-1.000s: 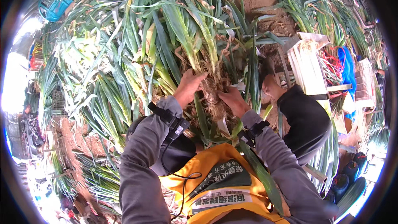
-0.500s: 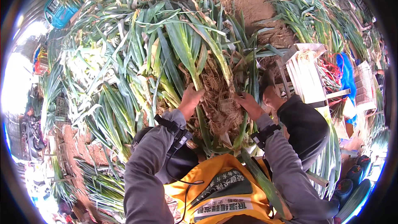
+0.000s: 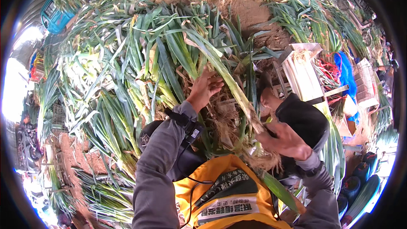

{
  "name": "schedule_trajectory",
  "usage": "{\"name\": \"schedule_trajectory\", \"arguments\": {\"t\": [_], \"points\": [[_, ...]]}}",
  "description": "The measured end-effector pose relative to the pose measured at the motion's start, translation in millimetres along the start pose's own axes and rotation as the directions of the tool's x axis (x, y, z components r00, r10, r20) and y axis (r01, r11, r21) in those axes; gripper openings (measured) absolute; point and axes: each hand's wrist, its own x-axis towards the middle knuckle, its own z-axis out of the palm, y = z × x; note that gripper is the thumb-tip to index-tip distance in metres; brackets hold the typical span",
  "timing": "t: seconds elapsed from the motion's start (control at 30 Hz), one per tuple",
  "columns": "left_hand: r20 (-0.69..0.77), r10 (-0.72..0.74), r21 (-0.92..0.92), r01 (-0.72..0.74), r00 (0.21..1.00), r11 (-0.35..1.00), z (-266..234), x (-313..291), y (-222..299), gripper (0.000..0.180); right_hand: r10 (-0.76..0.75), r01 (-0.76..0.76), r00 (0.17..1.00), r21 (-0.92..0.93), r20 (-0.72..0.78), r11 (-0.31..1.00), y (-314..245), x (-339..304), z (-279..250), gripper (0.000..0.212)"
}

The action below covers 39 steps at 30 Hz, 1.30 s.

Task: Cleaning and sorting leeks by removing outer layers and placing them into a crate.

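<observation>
My right hand [image 3: 285, 139] is closed around the lower end of a leek [image 3: 237, 92], just above its hairy roots. The stalk slants up and left from that hand, its green leaves crossing the heap. My left hand [image 3: 204, 88] holds nothing; its fingers are apart and partly curled, next to the base of the green leaves. Below and between the hands lies a tangle of dry brown roots [image 3: 224, 123]. More leeks [image 3: 140, 59] pile up in front and to the left, their leaves overlapping.
Right of my knee, a metal rack [image 3: 302, 47] holds a bundle of trimmed white leek stalks [image 3: 303, 72]. Beyond it are blue plastic material [image 3: 345, 74] and a wire basket [image 3: 366, 85]. A teal vehicle [image 3: 55, 13] stands at the far left. A yellow apron [image 3: 229, 174] covers my lap.
My right hand has drawn a leek toward me and to the right, swinging its root end near my knee. My left hand has moved slightly forward and its fingers have opened.
</observation>
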Motion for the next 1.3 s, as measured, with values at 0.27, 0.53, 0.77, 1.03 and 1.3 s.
{"name": "schedule_trajectory", "arguments": {"t": [0.27, 0.53, 0.77, 1.03, 1.3], "points": [[0.148, 0.274, -0.342, -0.211, 0.95, 0.916, 65, -57, 38, 0.034, 0.43, -0.439, 0.894, 0.452, 0.129, 0.777, -22, 6, -106, 0.043], [0.149, 0.622, -0.401, -0.528, 0.769, 0.749, 56, -115, 129, 0.035, 0.506, -0.568, 0.823, 0.4, 0.257, 0.719, -27, 32, -122, 0.041], [0.092, 0.636, -0.382, -0.562, 0.766, 0.733, -17, -91, 157, 0.029, 0.504, -0.59, 0.807, 0.451, 0.308, 0.669, -26, 62, 7, 0.042], [-0.127, 0.487, -0.238, -0.503, 0.864, 0.831, -127, -46, 111, 0.027, 0.324, -0.653, 0.75, 0.726, 0.577, 0.217, -11, 147, 108, 0.047], [0.03, 0.65, -0.271, -0.62, 0.759, 0.737, -100, -52, 128, 0.03, 0.497, -0.429, 0.762, 0.899, 0.414, -0.092, 20, 240, 135, 0.027]]}}
